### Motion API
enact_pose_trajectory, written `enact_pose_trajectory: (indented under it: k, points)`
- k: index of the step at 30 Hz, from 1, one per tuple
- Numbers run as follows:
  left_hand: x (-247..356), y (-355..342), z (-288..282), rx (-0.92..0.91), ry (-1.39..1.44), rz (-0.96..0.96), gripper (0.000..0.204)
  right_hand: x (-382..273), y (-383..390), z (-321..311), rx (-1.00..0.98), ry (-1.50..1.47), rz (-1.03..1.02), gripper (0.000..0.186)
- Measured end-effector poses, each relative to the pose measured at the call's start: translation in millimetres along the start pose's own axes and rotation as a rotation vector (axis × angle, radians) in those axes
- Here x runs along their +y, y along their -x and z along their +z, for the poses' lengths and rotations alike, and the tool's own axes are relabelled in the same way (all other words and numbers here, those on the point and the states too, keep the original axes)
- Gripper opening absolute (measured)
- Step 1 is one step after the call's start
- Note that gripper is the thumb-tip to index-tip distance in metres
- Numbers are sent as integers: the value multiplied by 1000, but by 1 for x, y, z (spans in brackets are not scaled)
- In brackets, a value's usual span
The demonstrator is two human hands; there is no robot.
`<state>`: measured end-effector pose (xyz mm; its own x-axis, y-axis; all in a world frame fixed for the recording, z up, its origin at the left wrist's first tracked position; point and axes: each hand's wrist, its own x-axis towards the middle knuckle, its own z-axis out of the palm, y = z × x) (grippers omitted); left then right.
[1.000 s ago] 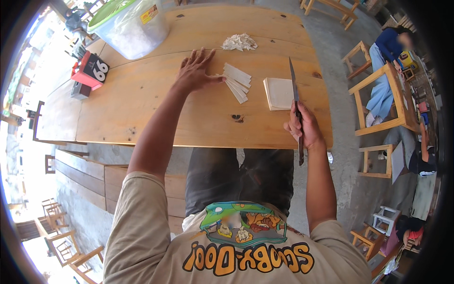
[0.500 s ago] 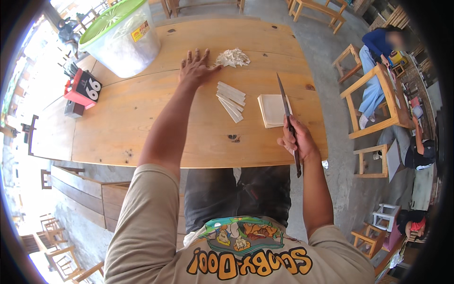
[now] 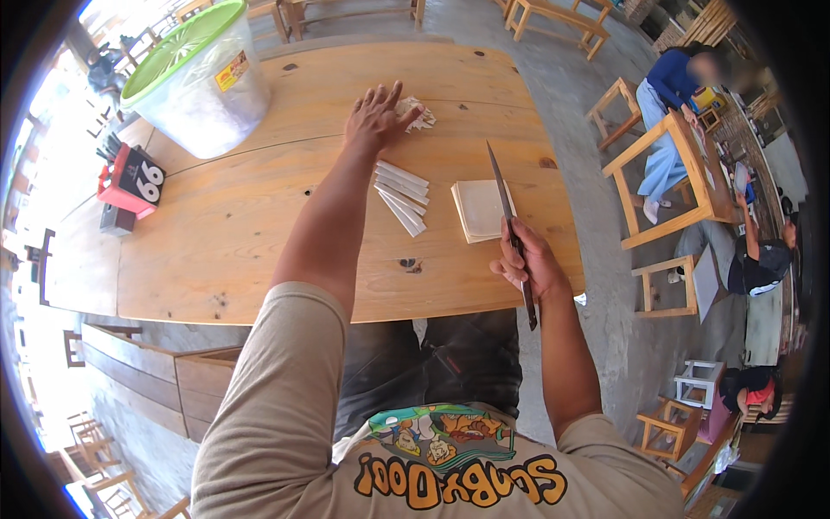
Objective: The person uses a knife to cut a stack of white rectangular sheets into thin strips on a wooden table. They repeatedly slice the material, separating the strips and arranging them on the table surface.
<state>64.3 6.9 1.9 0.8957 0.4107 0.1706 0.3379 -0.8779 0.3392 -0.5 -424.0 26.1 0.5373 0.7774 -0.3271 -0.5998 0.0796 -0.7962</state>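
Note:
My right hand [image 3: 529,259] grips a long knife [image 3: 503,192] by its dark handle, blade pointing away from me. Beside the blade lies a stack of pale square sheets [image 3: 477,210], like dough wrappers. My left hand [image 3: 379,121] is open, fingers spread, at the far middle of the table. Its thumb side covers part of a small heap of pale cut pieces [image 3: 418,116]; whether the palm presses on them I cannot tell. Between the heap and the stack, several pale strips [image 3: 401,195] lie fanned out on the wood.
The wooden table [image 3: 259,251] carries a large clear tub [image 3: 212,95] with a green lid at the far left, and a red and black utensil holder [image 3: 131,180]. Wooden stools [image 3: 618,117] and people stand to the right, beyond the table's edge.
My left hand has moved right, onto the edge of the heap of cut pieces. My right hand still holds the knife beside the stack. The whole view has shifted slightly.

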Motion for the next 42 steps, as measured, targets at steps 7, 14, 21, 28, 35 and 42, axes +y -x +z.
enact_pose_trajectory:
  k: [7,14,21,28,35,42]
  points:
    - [45,-3,12,46,273,11,93,-3,0,-2,-37,1,5,42]
    - [53,10,14,41,626,171,84,-6,-1,-1,-35,13,26,41]
    - [42,-18,23,55,1131,24,95,-7,-1,4,4,-25,42,40]
    - [65,-35,37,134,623,209,95,-9,-1,7,-1,-40,51,38]
    - [70,-37,33,-17,502,142,100,-8,-1,7,16,-35,67,38]
    - [71,-9,20,-124,612,348,109,-11,-2,10,30,-15,79,38]
